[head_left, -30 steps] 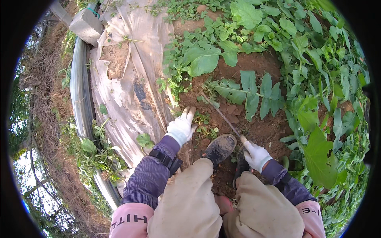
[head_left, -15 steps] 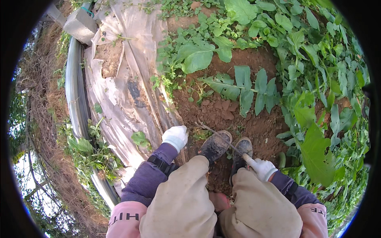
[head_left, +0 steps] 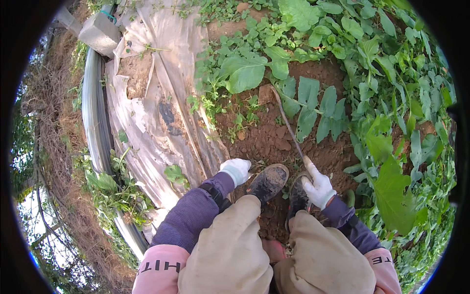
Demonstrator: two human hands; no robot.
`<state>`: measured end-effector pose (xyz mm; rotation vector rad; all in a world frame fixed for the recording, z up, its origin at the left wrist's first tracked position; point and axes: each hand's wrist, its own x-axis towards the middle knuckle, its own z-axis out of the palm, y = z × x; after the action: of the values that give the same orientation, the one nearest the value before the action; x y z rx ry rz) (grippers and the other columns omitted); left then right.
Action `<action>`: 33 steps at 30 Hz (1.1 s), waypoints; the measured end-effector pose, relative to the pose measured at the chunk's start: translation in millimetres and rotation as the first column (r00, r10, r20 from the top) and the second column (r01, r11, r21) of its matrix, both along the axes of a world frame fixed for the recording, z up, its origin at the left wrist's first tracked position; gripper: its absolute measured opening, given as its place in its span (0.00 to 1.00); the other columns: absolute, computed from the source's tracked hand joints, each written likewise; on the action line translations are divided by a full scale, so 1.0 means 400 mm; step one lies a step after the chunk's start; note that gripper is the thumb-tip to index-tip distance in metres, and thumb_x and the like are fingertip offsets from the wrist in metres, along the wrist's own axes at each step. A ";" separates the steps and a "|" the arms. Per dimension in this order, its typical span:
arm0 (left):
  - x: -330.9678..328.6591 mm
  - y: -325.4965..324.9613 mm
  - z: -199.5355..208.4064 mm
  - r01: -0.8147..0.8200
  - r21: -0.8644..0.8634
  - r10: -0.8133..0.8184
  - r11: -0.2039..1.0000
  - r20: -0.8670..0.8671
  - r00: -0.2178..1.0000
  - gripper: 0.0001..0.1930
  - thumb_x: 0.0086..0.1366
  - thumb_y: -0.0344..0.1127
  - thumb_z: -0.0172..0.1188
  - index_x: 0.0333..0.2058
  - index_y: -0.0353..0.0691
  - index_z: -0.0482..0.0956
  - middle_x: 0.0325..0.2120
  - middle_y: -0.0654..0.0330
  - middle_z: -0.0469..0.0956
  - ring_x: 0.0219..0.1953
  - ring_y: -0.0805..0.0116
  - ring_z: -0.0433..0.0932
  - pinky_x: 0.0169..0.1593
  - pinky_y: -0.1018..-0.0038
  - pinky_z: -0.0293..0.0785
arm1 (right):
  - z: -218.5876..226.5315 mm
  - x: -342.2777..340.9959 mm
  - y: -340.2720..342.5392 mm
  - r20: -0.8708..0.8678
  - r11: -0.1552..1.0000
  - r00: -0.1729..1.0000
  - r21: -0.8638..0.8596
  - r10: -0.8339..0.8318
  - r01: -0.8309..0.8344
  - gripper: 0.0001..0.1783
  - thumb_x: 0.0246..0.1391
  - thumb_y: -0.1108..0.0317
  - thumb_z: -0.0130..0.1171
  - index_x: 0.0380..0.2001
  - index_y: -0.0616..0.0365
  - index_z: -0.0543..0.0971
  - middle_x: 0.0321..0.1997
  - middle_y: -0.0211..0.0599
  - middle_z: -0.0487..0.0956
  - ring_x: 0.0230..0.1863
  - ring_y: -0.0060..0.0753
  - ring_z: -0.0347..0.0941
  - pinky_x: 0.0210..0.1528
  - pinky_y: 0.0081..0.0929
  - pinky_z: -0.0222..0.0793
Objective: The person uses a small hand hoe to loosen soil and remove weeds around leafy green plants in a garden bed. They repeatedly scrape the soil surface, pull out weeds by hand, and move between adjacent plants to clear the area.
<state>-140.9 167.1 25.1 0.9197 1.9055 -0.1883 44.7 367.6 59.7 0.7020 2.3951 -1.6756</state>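
My right hand (head_left: 319,188), in a white work glove, is wrapped round the handle of a small hand hoe (head_left: 289,125). The hoe's thin metal neck reaches away from me to a soil-coloured blade (head_left: 267,94), which rests on the brown soil (head_left: 274,142) beside a leafy plant with broad lobed leaves (head_left: 308,108). My left hand (head_left: 236,170), gloved too, is closed low over the ground between the plastic sheet and my left shoe (head_left: 268,181). Whatever its fingers hold is too small to make out.
A dirty, torn plastic sheet (head_left: 147,112) covers the ground on the left. Beyond it run a rolled bundle of clear plastic (head_left: 95,117) and a concrete block (head_left: 99,33). Dense green leaves (head_left: 391,186) crowd the right side; low weeds (head_left: 240,115) grow along the sheet's edge.
My right hand has moved forward, swinging the hoe's blade away from near my shoes to the soil by the lobed leaves. My left hand has shifted right, toward my left shoe.
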 end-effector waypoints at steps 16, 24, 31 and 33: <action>-0.098 0.030 0.045 0.008 -0.008 -0.007 1.000 0.141 0.990 0.20 0.59 0.48 0.48 0.41 0.40 0.75 0.38 0.49 0.76 0.43 0.52 0.74 0.46 0.63 0.70 | 0.002 -0.033 0.022 0.160 0.998 0.987 0.052 0.037 -0.046 0.33 0.49 0.68 0.49 0.60 0.51 0.57 0.32 0.55 0.74 0.36 0.53 0.72 0.40 0.36 0.67; -0.376 0.113 0.017 -0.058 -0.010 0.040 0.998 -0.601 0.798 0.12 0.59 0.34 0.45 0.39 0.38 0.73 0.28 0.52 0.79 0.32 0.53 0.79 0.33 0.60 0.74 | -0.008 -0.146 0.013 0.105 0.953 0.977 0.225 0.185 -0.204 0.33 0.50 0.68 0.49 0.61 0.47 0.55 0.29 0.52 0.73 0.31 0.54 0.71 0.36 0.41 0.67; -0.356 0.081 0.035 -0.042 0.051 0.064 0.998 -0.611 0.789 0.08 0.56 0.32 0.46 0.30 0.37 0.74 0.25 0.49 0.78 0.31 0.53 0.79 0.34 0.60 0.74 | -0.043 -0.304 -0.026 0.125 0.880 0.934 0.314 0.334 -0.356 0.33 0.52 0.65 0.46 0.62 0.45 0.51 0.29 0.52 0.73 0.28 0.54 0.72 0.33 0.45 0.68; -0.346 0.065 0.032 -0.059 0.080 0.096 0.995 -0.612 0.785 0.07 0.56 0.31 0.47 0.29 0.38 0.73 0.25 0.49 0.78 0.30 0.53 0.79 0.34 0.60 0.74 | -0.044 -0.318 -0.066 0.192 0.868 0.915 0.297 0.354 -0.398 0.34 0.52 0.64 0.47 0.62 0.46 0.51 0.29 0.51 0.73 0.28 0.54 0.72 0.33 0.44 0.69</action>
<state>-279.3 193.1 38.0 0.8781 2.5635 -0.4305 -82.7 341.4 42.0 0.3299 2.5356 -1.0545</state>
